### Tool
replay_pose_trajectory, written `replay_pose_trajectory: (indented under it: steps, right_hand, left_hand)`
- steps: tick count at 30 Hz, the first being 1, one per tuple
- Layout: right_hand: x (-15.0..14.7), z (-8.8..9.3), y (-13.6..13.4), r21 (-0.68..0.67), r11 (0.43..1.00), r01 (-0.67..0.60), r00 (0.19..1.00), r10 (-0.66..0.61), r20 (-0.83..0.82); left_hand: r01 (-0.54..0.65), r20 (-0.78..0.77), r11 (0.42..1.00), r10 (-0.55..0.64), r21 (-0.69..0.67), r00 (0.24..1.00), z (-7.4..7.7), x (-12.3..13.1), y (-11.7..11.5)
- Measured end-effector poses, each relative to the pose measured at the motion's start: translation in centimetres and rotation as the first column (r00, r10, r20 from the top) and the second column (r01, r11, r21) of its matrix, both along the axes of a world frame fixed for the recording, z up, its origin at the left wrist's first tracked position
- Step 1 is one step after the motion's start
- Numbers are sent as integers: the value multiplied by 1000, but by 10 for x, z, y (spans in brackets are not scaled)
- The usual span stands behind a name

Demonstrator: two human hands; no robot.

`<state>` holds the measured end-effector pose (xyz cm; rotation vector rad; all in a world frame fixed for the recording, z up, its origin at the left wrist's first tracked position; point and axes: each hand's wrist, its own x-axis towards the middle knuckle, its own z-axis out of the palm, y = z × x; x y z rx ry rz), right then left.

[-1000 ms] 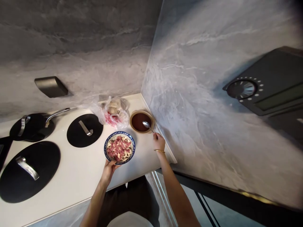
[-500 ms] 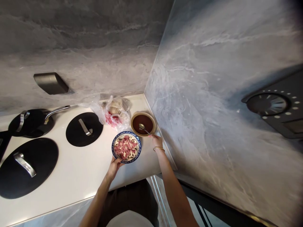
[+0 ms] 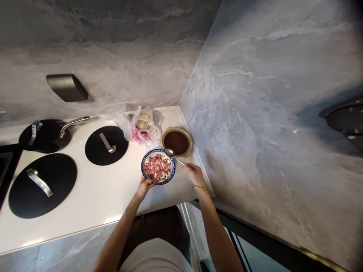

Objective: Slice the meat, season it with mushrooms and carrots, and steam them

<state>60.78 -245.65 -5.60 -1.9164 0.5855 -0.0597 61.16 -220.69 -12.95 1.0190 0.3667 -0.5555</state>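
Note:
My left hand (image 3: 144, 187) grips the near-left rim of a blue-and-white bowl (image 3: 143, 174). Pinkish chopped meat (image 3: 157, 166) lies over pale mushroom slices (image 3: 168, 172) inside it. My right hand (image 3: 195, 174), with a gold bangle at the wrist, is closed around the handle of a metal spoon (image 3: 169, 152). The spoon's head hovers at the far-right rim of the bowl, between it and a tan pot (image 3: 188, 152). Dark brown liquid (image 3: 176, 142) fills much of that pot. Whether the spoon touches the bowl's rim I cannot tell.
Clear plastic bags (image 3: 146, 130) with pale and red contents lie behind the bowl. Black lids (image 3: 106, 155) with metal handles rest on the white counter (image 3: 104, 196) to the left, near a long-handled pan (image 3: 61, 141). A marble wall (image 3: 227, 124) rises close on the right.
The spoon has left the space over the brown liquid and come nearer, to the bowl's edge. My left hand still holds the bowl. The whole view has shifted slightly.

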Motion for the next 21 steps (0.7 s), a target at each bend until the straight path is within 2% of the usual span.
replay_pose_trajectory:
  steps: [5, 8, 11, 15, 17, 21]
  right_hand:
    - [-30, 10, 36, 73, 986, -149, 987, 153, -52]
    - [-30, 7, 52, 76, 983, -169, 983, 174, -53]
    - [-21, -1, 56, 49, 988, -149, 987, 151, -49]
    - [-23, -8, 43, -36, 995, -92, 994, 90, -57]
    - [-34, -8, 35, -108, 982, -152, 988, 146, -58]
    - [-61, -6, 33, -373, 882, -288, 957, 272, -95]
  left_hand:
    - [4, 8, 1000, -4, -7, 1000, 2, 2, 2]
    - [32, 26, 999, -32, -3, 999, 5, 2, 3]
    - [37, 33, 999, -37, 7, 999, 8, 1, 3]
    - [35, 21, 999, -35, 8, 999, 7, 0, 3]
    - [31, 19, 1000, -31, 2, 999, 7, 0, 3]
    - [41, 47, 999, -40, -14, 998, 8, 0, 4]
